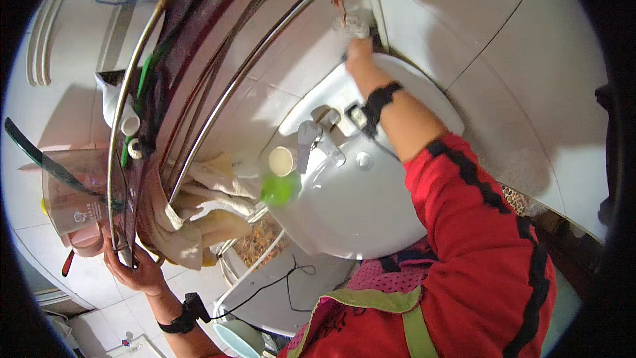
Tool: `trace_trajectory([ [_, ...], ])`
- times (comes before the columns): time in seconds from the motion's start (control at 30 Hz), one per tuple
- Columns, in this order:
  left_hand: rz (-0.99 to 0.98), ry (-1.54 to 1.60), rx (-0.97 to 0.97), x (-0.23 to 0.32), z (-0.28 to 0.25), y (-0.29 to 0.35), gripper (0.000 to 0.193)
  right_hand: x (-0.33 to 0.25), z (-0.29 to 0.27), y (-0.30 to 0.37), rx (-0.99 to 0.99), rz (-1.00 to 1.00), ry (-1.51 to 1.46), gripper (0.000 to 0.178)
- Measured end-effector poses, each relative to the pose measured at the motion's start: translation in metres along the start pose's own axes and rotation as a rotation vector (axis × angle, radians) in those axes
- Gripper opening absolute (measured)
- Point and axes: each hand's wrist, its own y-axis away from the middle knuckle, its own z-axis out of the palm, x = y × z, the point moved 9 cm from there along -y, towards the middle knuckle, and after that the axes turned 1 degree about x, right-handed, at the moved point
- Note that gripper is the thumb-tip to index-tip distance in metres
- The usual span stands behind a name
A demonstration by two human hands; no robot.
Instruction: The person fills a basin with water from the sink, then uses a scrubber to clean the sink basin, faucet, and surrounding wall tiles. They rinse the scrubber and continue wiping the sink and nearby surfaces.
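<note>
My left hand (137, 270) is at the lower left, its fingers wrapped round the lower end of a metal wall rack (122, 246). At the far side of the white washbasin (358, 225), my right hand (361, 59) reaches into the corner by the tiled wall. Its fingers are closed and mostly hidden. A whitish crumpled wad (351, 25) shows just beyond them; whether I grip it or only touch it, I cannot tell. Below my right forearm, a chrome tap (328, 146) stands on the basin.
On the basin's left edge are a pale cup (283, 161) and a blurred green thing (278, 189). Cream cloths (192, 225) hang from the rack. A clear plastic holder (76, 192) and a white bottle-like container (119, 109) are at the left. A black cable (265, 285) dangles below.
</note>
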Motion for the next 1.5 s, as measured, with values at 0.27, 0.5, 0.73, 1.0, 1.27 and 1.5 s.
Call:
trace_trajectory([
  [0.27,0.052,-0.068,0.018,0.004,-0.004,0.0,0.039,-0.023,0.021,0.048,-0.108,-0.16,0.36,0.059],
  [0.5,-0.002,-0.029,0.007,-0.005,0.0,0.001,0.045,-0.025,0.02,0.051,0.096,-0.146,0.092,0.051],
  [0.73,0.018,-0.062,-0.002,-0.006,0.0,0.003,0.045,-0.015,0.025,0.118,-0.182,-0.295,0.698,0.055],
  [1.0,0.011,-0.048,0.028,-0.005,0.001,0.001,0.045,-0.035,-0.001,0.098,-0.114,-0.262,0.278,0.046],
  [1.27,0.057,-0.083,0.002,-0.002,0.002,0.003,0.044,-0.047,0.034,0.124,-0.314,-0.519,0.634,0.074],
  [1.5,0.018,-0.039,-0.018,-0.003,0.001,0.002,0.044,-0.053,0.02,0.063,-0.07,-0.148,0.334,0.071],
])
